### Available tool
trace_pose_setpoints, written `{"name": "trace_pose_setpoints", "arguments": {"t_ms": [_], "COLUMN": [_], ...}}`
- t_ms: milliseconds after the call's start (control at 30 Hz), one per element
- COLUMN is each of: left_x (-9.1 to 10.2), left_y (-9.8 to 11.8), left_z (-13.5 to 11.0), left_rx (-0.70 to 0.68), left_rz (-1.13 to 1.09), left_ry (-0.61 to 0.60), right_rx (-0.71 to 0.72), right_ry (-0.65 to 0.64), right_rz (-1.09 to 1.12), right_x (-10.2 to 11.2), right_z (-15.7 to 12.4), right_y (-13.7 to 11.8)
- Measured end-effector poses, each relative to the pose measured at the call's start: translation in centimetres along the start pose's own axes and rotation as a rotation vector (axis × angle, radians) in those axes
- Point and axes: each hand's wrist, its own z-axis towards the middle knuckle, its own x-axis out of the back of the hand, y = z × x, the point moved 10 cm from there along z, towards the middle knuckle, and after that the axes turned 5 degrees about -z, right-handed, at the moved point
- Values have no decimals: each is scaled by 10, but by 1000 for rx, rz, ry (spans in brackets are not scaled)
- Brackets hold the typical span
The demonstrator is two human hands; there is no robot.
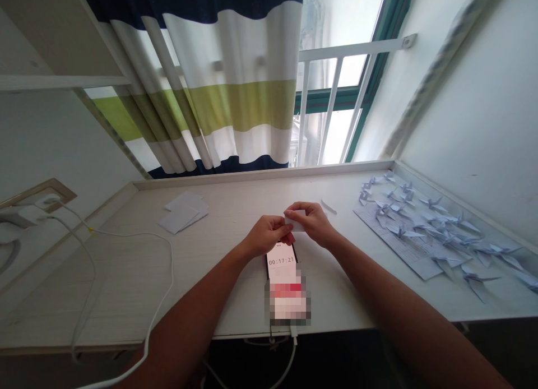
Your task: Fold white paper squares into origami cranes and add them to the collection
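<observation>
Both my hands meet over the middle of the white desk (126, 265). My left hand (265, 235) and my right hand (311, 222) pinch a small piece of white paper (295, 221) between their fingertips, just above a phone (282, 268). The phone lies flat on the desk with a running timer on its screen and a cable plugged in at its near end.
Several folded paper cranes (437, 232) lie on a sheet at the right. A small stack of white paper squares (184, 212) sits at the left. A white cable (126, 235) snakes from a wall socket (46, 201). A paper scrap (328, 206) lies beyond my hands. Curtain and window behind.
</observation>
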Motion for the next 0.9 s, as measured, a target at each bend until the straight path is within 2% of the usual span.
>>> {"name": "trace_pose_setpoints", "arguments": {"t_ms": [133, 267, 433, 567, 667, 900], "left_x": [11, 28, 31, 39, 46, 54], "left_y": [5, 12, 9, 14, 14, 8], "left_z": [0, 0, 0, 0, 0, 0], "left_rx": [-10, -47, -27, -118, -171, -161], "left_rz": [-9, -51, -44, -33, -54, -57], "left_ry": [76, 186, 204, 280, 327, 377], "right_rx": [-24, 8, 65, 108, 96, 55], "right_ry": [-22, 21, 17, -13, -3, -24], "right_rz": [41, -18, -88, -195, -276, -277], "right_x": [1, 6, 5, 1, 1, -3], "right_z": [2, 5, 4, 2, 1, -1], "right_y": [7, 8, 3, -4, -4, 1]}}
